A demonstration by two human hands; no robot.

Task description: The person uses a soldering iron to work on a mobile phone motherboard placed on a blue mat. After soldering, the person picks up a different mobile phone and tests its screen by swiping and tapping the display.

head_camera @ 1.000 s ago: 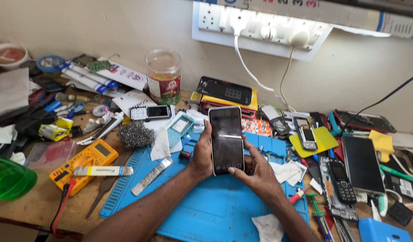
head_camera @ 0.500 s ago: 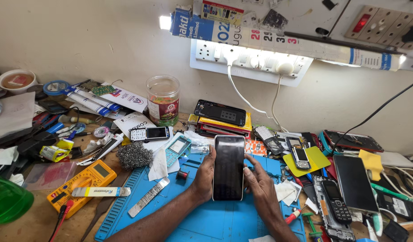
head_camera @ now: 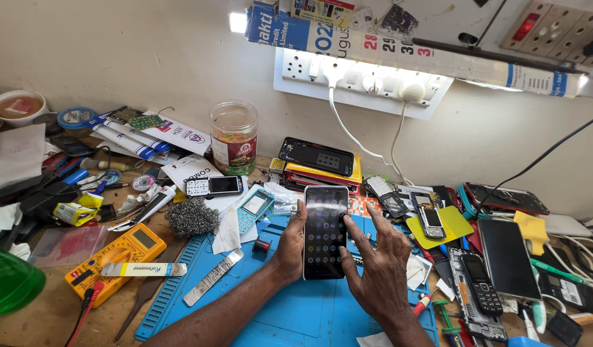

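A black smartphone (head_camera: 325,231) stands upright over the blue work mat (head_camera: 290,315), its screen lit with rows of small icons. My left hand (head_camera: 288,247) grips the phone's left edge and back. My right hand (head_camera: 377,263) is beside the phone's right edge, fingers spread, with the index fingertip touching or hovering just over the screen's right side.
A yellow multimeter (head_camera: 115,254), a steel wool ball (head_camera: 191,217), a metal ruler (head_camera: 213,286) and a clear jar (head_camera: 233,136) lie left of the mat. Several phones (head_camera: 507,257) and phone parts crowd the right side. A power strip (head_camera: 360,83) hangs on the wall.
The phone's screen has gone from dark to lit with icons. My right hand has come off the phone's lower edge and now has fingers spread at the screen. The camera view has tilted up.
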